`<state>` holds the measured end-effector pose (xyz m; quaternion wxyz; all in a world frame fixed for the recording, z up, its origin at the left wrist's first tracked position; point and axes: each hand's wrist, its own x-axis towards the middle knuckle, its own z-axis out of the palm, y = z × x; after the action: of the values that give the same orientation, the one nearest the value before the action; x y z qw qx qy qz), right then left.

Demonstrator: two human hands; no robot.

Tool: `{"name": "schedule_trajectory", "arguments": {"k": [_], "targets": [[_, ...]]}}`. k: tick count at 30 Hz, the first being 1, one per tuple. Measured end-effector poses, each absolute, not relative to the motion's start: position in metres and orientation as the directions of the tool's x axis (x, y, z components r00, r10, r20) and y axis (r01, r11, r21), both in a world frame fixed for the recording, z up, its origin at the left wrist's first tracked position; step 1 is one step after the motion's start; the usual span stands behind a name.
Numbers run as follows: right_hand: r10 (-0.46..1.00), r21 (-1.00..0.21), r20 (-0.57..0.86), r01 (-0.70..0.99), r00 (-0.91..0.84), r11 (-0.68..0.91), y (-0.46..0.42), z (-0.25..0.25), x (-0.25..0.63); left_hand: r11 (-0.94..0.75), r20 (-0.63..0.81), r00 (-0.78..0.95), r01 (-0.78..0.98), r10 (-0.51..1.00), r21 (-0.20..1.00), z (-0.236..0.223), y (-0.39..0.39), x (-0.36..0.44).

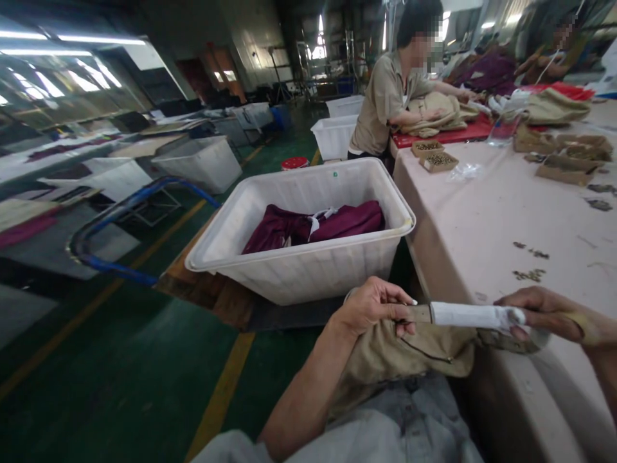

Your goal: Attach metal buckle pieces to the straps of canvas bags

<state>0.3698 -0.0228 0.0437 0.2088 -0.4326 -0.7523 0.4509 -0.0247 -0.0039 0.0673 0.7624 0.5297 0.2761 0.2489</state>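
Over khaki cloth (390, 354), L hand (371, 308) & R hand (549, 310) clamp fingers on 1 white-wrapped strip (457, 315).

Bin (328, 273) ahead, table (467, 225) right, garment (414, 357) seemingly against table

dim overall; tube lights (101, 40) glare at upper left; edges stretched and smeared.
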Motion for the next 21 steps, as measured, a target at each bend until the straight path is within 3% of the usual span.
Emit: {"name": "schedule_trajectory", "arguments": {"k": [2,4,7,9,11,14,17,19,21], "targets": [[0.723,-0.880,-0.226,0.455,-0.652,0.136,-0.015,0.040,0.367,0.310,-0.166,0.715,-0.075,0.680,0.948,0.066,-0.001,-0.021],[0.789,-0.814,-0.234,0.558,-0.569,0.161,-0.012,0.040,0.360,0.303,-0.180,0.704,-0.052,0.687,0.952,0.065,0.003,-0.018],[0.922,-0.635,0.001,0.712,-0.388,0.301,-0.018,0.050,0.344,0.293,-0.195,0.706,-0.019,0.681,0.956,0.066,0.009,-0.011],[0.902,-0.603,0.137,0.688,-0.409,0.403,-0.023,0.062,0.328,0.272,-0.203,0.698,0.012,0.687,0.962,0.069,0.012,-0.006],[0.859,-0.659,0.171,0.592,-0.483,0.464,-0.026,0.074,0.309,0.211,-0.202,0.672,0.068,0.712,0.975,0.076,0.014,-0.003],[0.860,-0.810,0.193,0.418,-0.473,0.412,-0.024,0.077,0.281,0.108,-0.179,0.645,0.148,0.743,0.983,0.094,0.015,-0.013],[0.882,-0.992,0.114,-0.007,-0.457,0.125,-0.028,0.061,0.255,0.149,-0.181,0.705,0.107,0.686,0.983,0.115,0.010,-0.032],[0.858,-0.949,0.059,-0.295,-0.510,-0.110,-0.032,0.046,0.239,0.217,-0.177,0.734,0.041,0.656,0.975,0.124,0.005,-0.039],[0.814,-0.888,0.053,-0.400,-0.578,-0.226,-0.031,0.031,0.229,0.292,-0.186,0.736,-0.017,0.651,0.956,0.124,0.004,-0.037]]}}
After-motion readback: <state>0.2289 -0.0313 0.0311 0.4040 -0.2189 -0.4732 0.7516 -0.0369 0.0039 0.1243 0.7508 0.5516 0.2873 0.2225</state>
